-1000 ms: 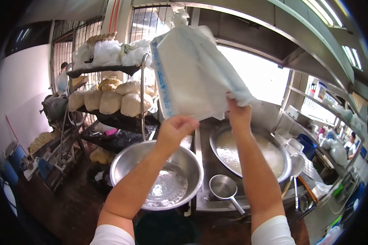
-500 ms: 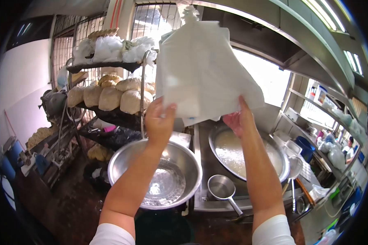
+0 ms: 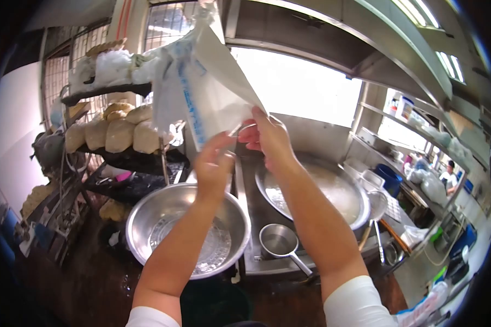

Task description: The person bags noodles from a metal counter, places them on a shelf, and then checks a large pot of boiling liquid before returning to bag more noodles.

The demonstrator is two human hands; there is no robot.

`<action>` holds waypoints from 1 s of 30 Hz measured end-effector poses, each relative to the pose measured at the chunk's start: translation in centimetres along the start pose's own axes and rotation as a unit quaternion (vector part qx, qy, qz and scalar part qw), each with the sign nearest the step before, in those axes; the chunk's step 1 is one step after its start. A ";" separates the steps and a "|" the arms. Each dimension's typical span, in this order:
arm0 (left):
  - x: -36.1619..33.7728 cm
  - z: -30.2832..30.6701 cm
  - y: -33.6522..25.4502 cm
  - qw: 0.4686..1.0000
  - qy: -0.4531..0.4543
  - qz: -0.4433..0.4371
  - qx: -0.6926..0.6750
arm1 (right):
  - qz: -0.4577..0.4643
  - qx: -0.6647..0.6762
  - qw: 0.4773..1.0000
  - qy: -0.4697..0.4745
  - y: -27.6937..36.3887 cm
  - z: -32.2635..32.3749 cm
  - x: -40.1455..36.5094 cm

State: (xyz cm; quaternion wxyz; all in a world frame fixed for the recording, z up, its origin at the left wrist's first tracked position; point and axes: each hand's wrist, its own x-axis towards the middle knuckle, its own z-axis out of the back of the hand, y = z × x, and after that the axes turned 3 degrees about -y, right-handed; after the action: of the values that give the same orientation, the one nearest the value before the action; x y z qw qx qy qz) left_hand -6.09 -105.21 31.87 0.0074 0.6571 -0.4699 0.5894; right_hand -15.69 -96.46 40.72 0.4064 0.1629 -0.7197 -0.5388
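The bag (image 3: pixel 202 92) was up in the air over the bench's (image 3: pixel 256 210) left edge, above the gap between basin (image 3: pixel 142 218) and wok (image 3: pixel 357 210). The left hand (image 3: pixel 215 163) pinched its lower edge. The right hand (image 3: pixel 267 136) was closed on the plastic just beside it, seemingly to hold the limp bag bunched.

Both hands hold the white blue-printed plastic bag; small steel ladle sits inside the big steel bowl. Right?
No. Head view: the small steel ladle sits beside the big steel bowl, on the counter. Left hand and right hand do hold the white plastic bag.
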 end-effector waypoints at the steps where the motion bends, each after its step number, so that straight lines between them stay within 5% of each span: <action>1: -0.3 0.2 0.6 0.983 -0.123 0.105 -0.084 | 0.001 -0.002 1.000 -0.009 -0.1 0.3 0.0; 3: 1.3 1.7 1.2 0.897 -0.195 0.359 -0.168 | -0.109 0.173 0.977 0.064 -0.8 0.6 0.3; 4: 1.6 1.8 1.4 0.897 -0.195 0.360 -0.168 | -0.129 0.203 0.967 0.077 -1.0 0.7 0.5; 6: 2.2 1.9 1.1 0.789 0.034 0.448 -0.418 | -0.151 0.256 0.951 0.084 -1.0 0.8 0.6; 9: 4.6 0.4 2.3 0.807 0.004 0.368 -0.462 | -0.163 0.343 0.920 0.094 0.0 0.8 0.4; 11: 5.2 -0.9 2.3 0.793 -0.075 0.415 -0.439 | -0.159 0.376 0.908 0.100 0.8 0.8 0.3; 13: 4.2 -3.2 -0.6 0.662 -0.025 0.469 -0.584 | -0.141 0.423 0.885 0.132 1.1 0.7 0.3; 16: 3.3 -3.9 -0.1 0.612 0.064 0.429 -0.661 | -0.145 0.458 0.862 0.163 1.5 0.1 -0.3; 20: 5.4 -4.0 0.8 0.674 0.022 0.396 -0.624 | -0.111 0.488 0.848 0.175 2.1 -0.1 -1.2; 22: 6.7 -3.6 2.4 0.779 -0.049 0.341 -0.523 | -0.089 0.516 0.833 0.178 2.0 0.9 -0.5; 23: 6.7 -3.4 2.1 0.780 -0.053 0.340 -0.522 | -0.093 0.517 0.832 0.180 2.5 0.2 -0.8; 25: 6.8 -3.4 0.6 0.827 -0.131 0.330 -0.436 | -0.021 0.368 0.929 0.034 4.5 -1.3 -1.7; 27: 6.3 -3.5 -0.2 0.846 -0.142 0.311 -0.410 | 0.053 0.279 0.958 0.037 3.1 -1.8 0.4; 28: 6.1 -3.3 -0.5 0.864 -0.147 0.293 -0.383 | 0.263 -0.034 0.964 0.010 2.9 -2.2 0.9; 29: 6.0 -2.8 -0.8 0.864 -0.152 0.292 -0.380 | 0.438 -0.339 0.832 -0.018 2.8 -2.7 1.4; 30: 5.7 -2.3 -1.1 0.865 -0.119 0.277 -0.400 | 0.529 -0.428 0.733 -0.018 2.7 -2.9 2.0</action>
State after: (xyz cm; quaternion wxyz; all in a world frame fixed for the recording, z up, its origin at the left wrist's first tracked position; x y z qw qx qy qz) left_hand -7.94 -106.76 37.67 0.0500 0.5053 -0.8256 0.2462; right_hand -14.14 -98.71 44.31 0.6395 -0.4449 -0.3905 -0.4906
